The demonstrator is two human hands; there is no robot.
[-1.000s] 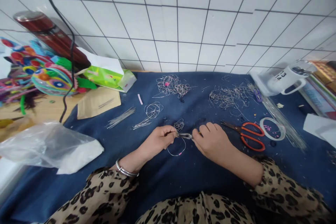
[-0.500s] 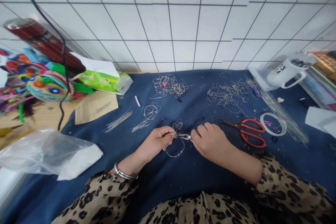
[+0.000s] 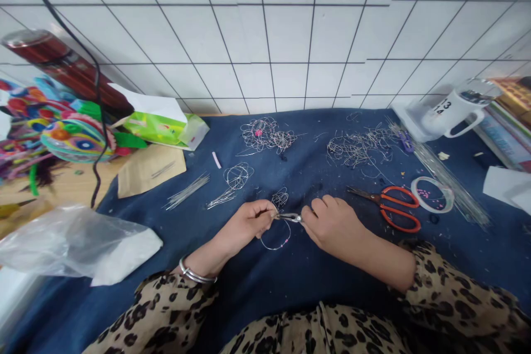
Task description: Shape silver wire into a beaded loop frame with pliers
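Note:
My left hand [image 3: 254, 219] pinches the end of a thin wire loop [image 3: 271, 248], which hangs below the fingers and carries a few small pink beads [image 3: 284, 243]. From the other side, my right hand [image 3: 331, 227] is wrapped round small pliers [image 3: 295, 218]. Their jaws reach to my left fingertips and meet the wire there; the exact grip point is too small to make out. Just beyond the jaws lies a small dark wire coil [image 3: 280, 197] on the blue cloth [image 3: 265, 293].
Orange-handled scissors [image 3: 399, 208] and a round dish [image 3: 433, 195] with pink beads lie right. Wire tangles [image 3: 360, 146], a wire coil [image 3: 238, 176] and straight wires [image 3: 187, 191] lie farther back. A plastic bag [image 3: 78, 243] is left, a white mug [image 3: 456, 110] back right.
Both hands, the pliers and the wire loop hold almost the same position. The whole view has shifted very slightly.

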